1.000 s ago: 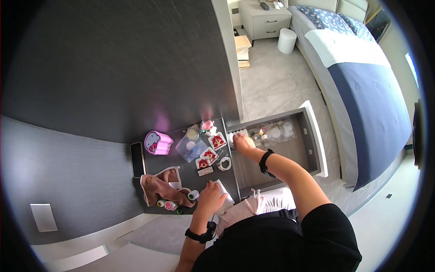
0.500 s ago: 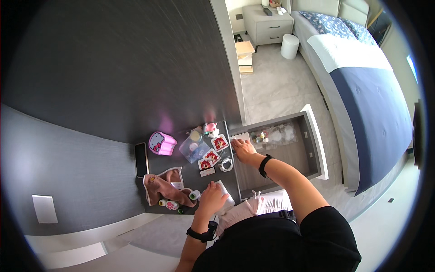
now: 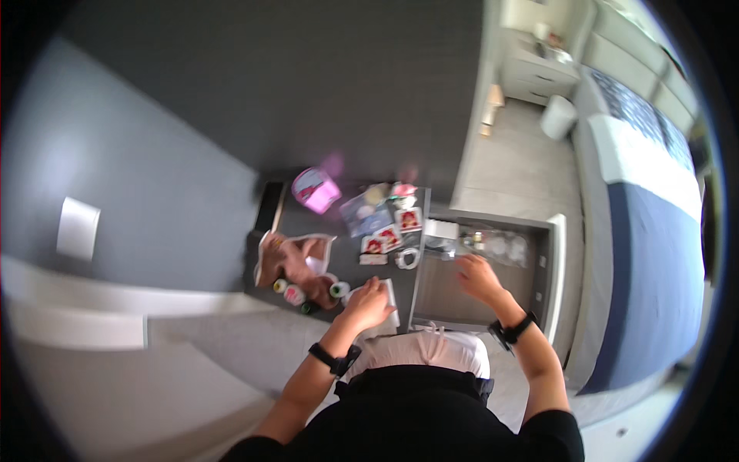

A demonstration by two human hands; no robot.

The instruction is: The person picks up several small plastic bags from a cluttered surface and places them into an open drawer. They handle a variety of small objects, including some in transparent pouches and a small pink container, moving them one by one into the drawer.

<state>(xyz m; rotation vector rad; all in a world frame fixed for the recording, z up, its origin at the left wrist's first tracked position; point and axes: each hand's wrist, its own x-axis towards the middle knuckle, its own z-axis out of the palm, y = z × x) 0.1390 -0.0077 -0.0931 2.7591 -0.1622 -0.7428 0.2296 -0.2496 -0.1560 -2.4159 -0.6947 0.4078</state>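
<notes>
My left hand (image 3: 368, 305) lies over a flat white item (image 3: 391, 299) at the near edge of the dark desktop, its fingers stretched and its thumb apart. What the item is, I cannot make out. Over the open drawer (image 3: 443, 291) hovers my right hand (image 3: 479, 279), a little blurred, fingers loosely bent and no object visible in it. Beyond that hand, a white flat piece (image 3: 442, 229) sits in the drawer's far left corner, beside clear plastic packaging (image 3: 504, 246) with small items in it.
On the desktop lie red-and-white picture cards (image 3: 409, 220), a coiled white cable (image 3: 407, 258), a clear pouch (image 3: 366, 215), a pink container (image 3: 315, 190), a phone (image 3: 269, 205), a brown cloth (image 3: 292, 260) and small bottles (image 3: 339, 289). A bed (image 3: 647, 285) stands to the right.
My right hand has let go of the white piece in the drawer's corner and drawn back toward me. My left hand stays on the white item. The whole view has turned and shifted.
</notes>
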